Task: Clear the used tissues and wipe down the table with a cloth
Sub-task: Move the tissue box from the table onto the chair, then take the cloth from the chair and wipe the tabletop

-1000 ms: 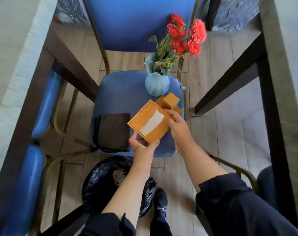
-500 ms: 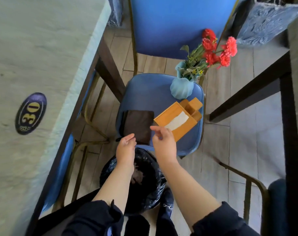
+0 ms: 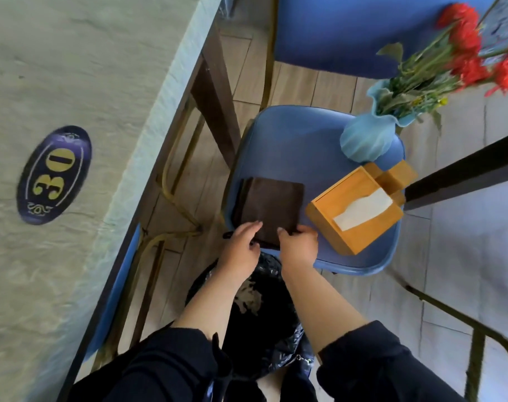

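Observation:
A folded dark brown cloth [image 3: 270, 207] lies on the blue chair seat [image 3: 299, 146]. My right hand [image 3: 299, 245] pinches the cloth's near edge, fingers curled onto it. My left hand [image 3: 241, 245] hovers at the cloth's near left corner with fingers apart, touching or just above it. The grey table [image 3: 73, 82] with an oval "30" plaque [image 3: 54, 174] fills the left. Below my forearms a black bin bag [image 3: 255, 314] holds some pale scraps.
A wooden tissue box [image 3: 354, 210] with a white tissue showing and a blue vase [image 3: 368, 137] of red flowers stand on the same seat, right of the cloth. Another dark table edge [image 3: 461, 175] runs at the right. More blue chairs sit under the grey table.
Both hands let go of the tissue box, now resting on the seat, and moved left to the brown cloth. My view swung left, bringing the grey table into sight.

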Action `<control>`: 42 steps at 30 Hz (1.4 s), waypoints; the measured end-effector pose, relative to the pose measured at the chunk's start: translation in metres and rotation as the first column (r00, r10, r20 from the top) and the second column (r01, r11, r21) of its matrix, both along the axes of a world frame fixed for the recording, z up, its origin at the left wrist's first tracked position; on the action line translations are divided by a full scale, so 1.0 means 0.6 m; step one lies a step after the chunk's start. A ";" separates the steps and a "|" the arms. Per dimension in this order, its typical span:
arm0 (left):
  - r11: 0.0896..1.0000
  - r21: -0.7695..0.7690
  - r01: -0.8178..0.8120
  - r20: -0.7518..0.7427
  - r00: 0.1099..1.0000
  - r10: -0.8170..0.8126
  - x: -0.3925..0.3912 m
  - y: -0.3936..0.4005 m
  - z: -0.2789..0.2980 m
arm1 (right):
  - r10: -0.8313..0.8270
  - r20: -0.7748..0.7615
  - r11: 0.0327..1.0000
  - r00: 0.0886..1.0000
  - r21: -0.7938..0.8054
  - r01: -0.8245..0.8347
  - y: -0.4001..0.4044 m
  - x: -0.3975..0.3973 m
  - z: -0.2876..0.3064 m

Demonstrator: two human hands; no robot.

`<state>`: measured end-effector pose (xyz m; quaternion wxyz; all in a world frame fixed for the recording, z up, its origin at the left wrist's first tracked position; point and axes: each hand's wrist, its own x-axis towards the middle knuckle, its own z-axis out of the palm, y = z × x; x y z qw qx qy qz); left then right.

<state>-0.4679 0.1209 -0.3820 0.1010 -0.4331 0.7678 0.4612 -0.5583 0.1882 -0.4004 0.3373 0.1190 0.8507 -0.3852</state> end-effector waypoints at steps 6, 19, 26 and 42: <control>0.999 -0.009 0.037 0.016 0.999 -0.037 0.007 -0.009 0.025 | -0.035 0.302 0.868 0.953 -0.463 0.179 -0.014 0.003 0.065; 0.975 -0.118 -0.186 -0.346 0.929 0.136 0.110 0.065 0.308 | 0.284 0.172 0.737 0.943 -0.668 -0.100 0.033 0.066 0.425; 0.827 0.023 -0.561 -0.590 0.660 0.464 0.240 0.032 0.483 | 0.565 0.078 0.636 0.821 -0.675 -0.374 0.026 0.166 0.572; 0.848 -0.010 -0.530 -0.465 0.753 0.466 0.661 -0.015 0.500 | 0.585 0.066 0.639 0.809 -0.651 -0.409 0.014 0.529 0.559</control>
